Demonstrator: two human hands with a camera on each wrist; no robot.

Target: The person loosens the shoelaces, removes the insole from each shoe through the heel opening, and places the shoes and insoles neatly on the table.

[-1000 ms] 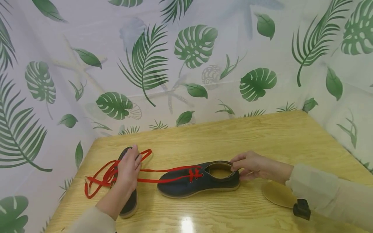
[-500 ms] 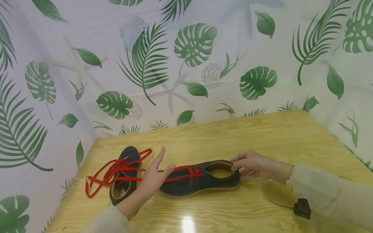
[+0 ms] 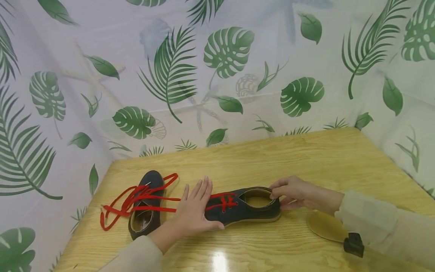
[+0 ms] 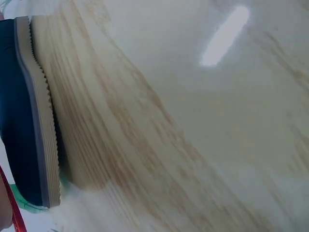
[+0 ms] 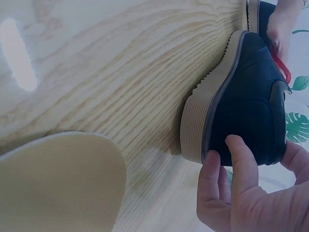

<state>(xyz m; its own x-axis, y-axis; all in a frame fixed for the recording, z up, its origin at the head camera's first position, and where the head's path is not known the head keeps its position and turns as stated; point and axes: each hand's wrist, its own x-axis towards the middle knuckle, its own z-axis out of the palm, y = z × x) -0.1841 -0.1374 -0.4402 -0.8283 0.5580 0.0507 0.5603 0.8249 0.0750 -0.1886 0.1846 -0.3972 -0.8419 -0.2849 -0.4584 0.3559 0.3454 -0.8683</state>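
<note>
A navy lace-up shoe lies on its sole with its toe to the left. My right hand pinches its heel, thumb at the collar and fingertips on the back, as the right wrist view shows. My left hand rests over the toe with fingers straight and spread, hiding the toe and part of the laces. A second navy shoe stands at left, toe away from me. Red laces run between the shoes, with loose loops at the second one. In the left wrist view, a shoe's side shows.
A beige insole lies on the wooden table, right of the shoe and partly under my right forearm. A black wrist camera sits by the right sleeve. A leaf-printed cloth hangs behind the table and along its sides.
My left hand has moved right, from over the second shoe, across the laces and onto the toe of the other shoe. My right hand has stayed at the heel.
</note>
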